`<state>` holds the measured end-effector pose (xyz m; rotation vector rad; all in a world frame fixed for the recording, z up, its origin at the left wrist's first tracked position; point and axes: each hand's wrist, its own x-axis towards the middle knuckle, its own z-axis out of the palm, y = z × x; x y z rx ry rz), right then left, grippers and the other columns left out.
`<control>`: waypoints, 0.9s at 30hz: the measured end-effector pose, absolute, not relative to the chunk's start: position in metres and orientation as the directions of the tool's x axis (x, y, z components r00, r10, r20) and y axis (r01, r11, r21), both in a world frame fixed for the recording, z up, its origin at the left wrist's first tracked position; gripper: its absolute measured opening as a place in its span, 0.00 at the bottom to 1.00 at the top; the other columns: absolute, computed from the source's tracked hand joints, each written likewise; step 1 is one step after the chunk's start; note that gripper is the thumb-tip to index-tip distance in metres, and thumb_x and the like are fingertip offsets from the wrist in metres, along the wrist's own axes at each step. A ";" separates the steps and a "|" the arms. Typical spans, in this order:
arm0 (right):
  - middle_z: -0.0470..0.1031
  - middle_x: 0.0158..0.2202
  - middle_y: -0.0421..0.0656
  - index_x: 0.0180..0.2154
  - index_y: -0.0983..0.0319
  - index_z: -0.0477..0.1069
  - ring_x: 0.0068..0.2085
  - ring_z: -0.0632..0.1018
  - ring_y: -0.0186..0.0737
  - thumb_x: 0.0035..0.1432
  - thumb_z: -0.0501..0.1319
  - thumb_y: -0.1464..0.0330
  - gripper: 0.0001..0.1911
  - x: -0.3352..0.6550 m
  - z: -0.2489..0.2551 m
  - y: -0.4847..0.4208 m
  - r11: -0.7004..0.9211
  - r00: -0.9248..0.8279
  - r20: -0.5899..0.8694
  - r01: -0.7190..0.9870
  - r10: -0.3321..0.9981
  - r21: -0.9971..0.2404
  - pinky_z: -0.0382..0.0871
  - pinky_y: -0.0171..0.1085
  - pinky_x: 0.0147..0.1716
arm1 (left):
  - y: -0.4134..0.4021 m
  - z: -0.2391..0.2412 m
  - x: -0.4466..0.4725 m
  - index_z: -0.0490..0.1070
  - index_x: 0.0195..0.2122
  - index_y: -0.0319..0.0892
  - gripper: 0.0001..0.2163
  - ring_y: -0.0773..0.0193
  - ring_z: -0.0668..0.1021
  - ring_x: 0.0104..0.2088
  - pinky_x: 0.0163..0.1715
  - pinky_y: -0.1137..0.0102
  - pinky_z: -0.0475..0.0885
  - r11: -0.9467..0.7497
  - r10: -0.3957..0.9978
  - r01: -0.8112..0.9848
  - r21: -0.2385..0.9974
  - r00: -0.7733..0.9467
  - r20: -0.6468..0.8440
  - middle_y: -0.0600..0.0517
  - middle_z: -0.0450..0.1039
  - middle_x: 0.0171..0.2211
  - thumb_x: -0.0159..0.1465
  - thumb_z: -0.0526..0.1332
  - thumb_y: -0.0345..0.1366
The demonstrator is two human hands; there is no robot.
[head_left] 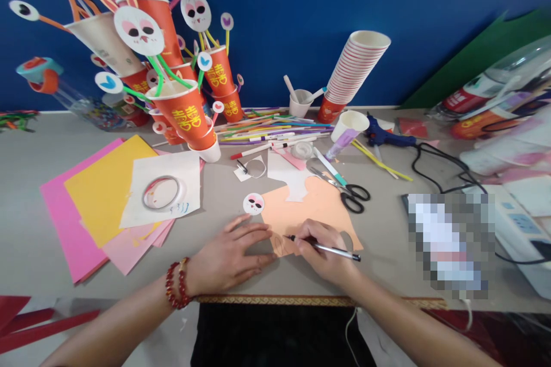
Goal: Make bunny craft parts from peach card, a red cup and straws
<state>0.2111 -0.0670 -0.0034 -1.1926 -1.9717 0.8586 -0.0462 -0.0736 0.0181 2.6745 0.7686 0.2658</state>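
My right hand [326, 252] is closed round a pen [327, 249] whose tip touches the near left edge of an orange paper sheet [312, 209] on the grey table [387, 223]. My left hand [230, 255] lies flat with fingers stretched out, pressing on the table and the sheet's left corner. A red bead bracelet circles the left wrist. A small round paper face [253, 203] sits just beyond the left fingertips.
Scissors [348, 192] lie right of the sheet. A tape roll [161, 192] rests on white paper over yellow and pink sheets [99, 195] at left. Decorated orange cups [185, 112], straws [267, 126], a cup stack [350, 71] and a glue gun [385, 135] stand behind.
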 end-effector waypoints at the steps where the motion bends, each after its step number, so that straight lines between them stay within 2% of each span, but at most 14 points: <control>1: 0.65 0.19 0.35 0.25 0.59 0.61 0.21 0.67 0.33 0.56 0.55 0.72 0.08 0.211 -0.004 -0.067 0.369 -0.361 0.207 0.470 0.909 -0.802 0.59 0.31 0.23 | -0.074 0.018 -0.046 0.70 0.56 0.53 0.16 0.54 0.65 0.63 0.65 0.50 0.50 -0.794 0.542 0.478 0.375 0.836 0.083 0.47 0.67 0.59 0.69 0.56 0.36; 27: 0.63 0.19 0.35 0.25 0.59 0.60 0.21 0.66 0.33 0.56 0.55 0.73 0.08 0.211 -0.003 -0.067 0.367 -0.364 0.205 0.462 0.909 -0.808 0.58 0.31 0.23 | -0.074 0.018 -0.046 0.70 0.56 0.53 0.16 0.54 0.65 0.62 0.65 0.50 0.50 -0.800 0.538 0.471 0.373 0.837 0.098 0.48 0.67 0.59 0.68 0.57 0.36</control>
